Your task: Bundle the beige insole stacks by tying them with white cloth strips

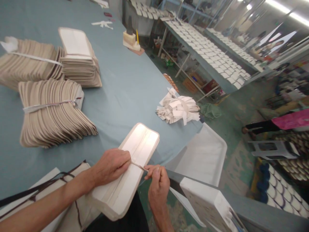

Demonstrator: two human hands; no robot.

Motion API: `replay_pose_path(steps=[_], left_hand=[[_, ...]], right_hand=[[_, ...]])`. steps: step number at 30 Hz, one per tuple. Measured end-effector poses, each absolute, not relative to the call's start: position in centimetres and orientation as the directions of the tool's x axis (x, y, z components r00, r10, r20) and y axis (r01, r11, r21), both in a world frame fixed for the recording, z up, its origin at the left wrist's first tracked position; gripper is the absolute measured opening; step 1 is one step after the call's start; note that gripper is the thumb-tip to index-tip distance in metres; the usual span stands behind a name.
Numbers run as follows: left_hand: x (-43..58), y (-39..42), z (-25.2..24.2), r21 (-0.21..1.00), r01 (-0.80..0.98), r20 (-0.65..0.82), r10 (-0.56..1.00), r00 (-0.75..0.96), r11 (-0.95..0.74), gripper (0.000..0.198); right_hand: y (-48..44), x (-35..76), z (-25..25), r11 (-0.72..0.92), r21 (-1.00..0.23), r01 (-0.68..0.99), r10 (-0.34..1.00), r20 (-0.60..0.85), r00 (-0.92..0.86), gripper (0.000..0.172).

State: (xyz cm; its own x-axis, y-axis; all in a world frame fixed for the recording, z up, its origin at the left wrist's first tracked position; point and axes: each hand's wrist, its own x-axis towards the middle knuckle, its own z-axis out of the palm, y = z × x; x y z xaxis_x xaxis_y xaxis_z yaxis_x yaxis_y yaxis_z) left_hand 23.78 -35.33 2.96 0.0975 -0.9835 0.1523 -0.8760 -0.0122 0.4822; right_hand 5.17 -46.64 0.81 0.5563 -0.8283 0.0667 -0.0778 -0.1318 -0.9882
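Observation:
A stack of white flat pieces [135,161] lies at the near edge of the blue-grey table [125,83], partly overhanging it. My left hand [109,166] rests on top of the stack, fingers closed and pinching one end of a thin strip [138,165]. My right hand [156,180] is just off the table edge, thumb and finger pinched on the other end of that strip. The strip is stretched between the two hands across the stack.
Tied bundles of beige pieces [53,112] and a taller pile [78,58] sit at the left. A heap of white strips [178,109] lies near the table edge. A white tray [202,158] stands below it. Long tables of white pieces [207,51] run behind. A person in pink [287,122] is at the right.

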Motion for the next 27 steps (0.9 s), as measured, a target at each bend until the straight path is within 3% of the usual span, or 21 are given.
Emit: replay_pose_path(steps=[3, 5, 7, 10, 14, 18, 27], left_hand=[[23.8, -35.3, 3.0, 0.470, -0.882, 0.132, -0.986, 0.103, -0.029, 0.031], [23.9, -35.4, 3.1, 0.460, -0.887, 0.122, -0.987, 0.101, -0.033, 0.031], [24.0, -35.4, 3.1, 0.456, -0.889, 0.113, -0.989, 0.094, -0.033, 0.031], [24.1, -35.7, 3.1, 0.454, -0.891, 0.124, -0.989, 0.081, -0.016, 0.029], [24.2, -36.1, 3.0, 0.454, -0.890, 0.156, -0.987, 0.042, 0.034, 0.027], [24.6, -36.4, 3.1, 0.450, -0.890, 0.156, -0.988, -0.001, 0.072, 0.026], [25.2, -36.3, 2.4, 0.420, -0.902, 0.187, -0.982, -0.022, 0.100, 0.025]], right_hand=[[-46.7, 6.4, 1.3, 0.054, -0.998, 0.032, -0.823, -0.026, 0.567, 0.042], [-47.1, 6.9, 1.1, 0.070, -0.997, 0.041, -0.799, -0.032, 0.601, 0.042], [-47.7, 6.9, 0.5, -0.113, -0.993, -0.036, -0.736, 0.059, 0.674, 0.039], [-48.8, 6.5, -0.3, -0.504, -0.858, -0.102, -0.556, 0.232, 0.798, 0.033], [-49.7, 6.3, -0.5, -0.754, -0.656, -0.044, -0.378, 0.378, 0.845, 0.032], [-49.8, 6.5, -0.6, -0.843, -0.536, -0.052, -0.329, 0.436, 0.837, 0.032], [-50.0, 6.0, -1.4, -0.858, -0.507, -0.080, -0.329, 0.425, 0.843, 0.026]])
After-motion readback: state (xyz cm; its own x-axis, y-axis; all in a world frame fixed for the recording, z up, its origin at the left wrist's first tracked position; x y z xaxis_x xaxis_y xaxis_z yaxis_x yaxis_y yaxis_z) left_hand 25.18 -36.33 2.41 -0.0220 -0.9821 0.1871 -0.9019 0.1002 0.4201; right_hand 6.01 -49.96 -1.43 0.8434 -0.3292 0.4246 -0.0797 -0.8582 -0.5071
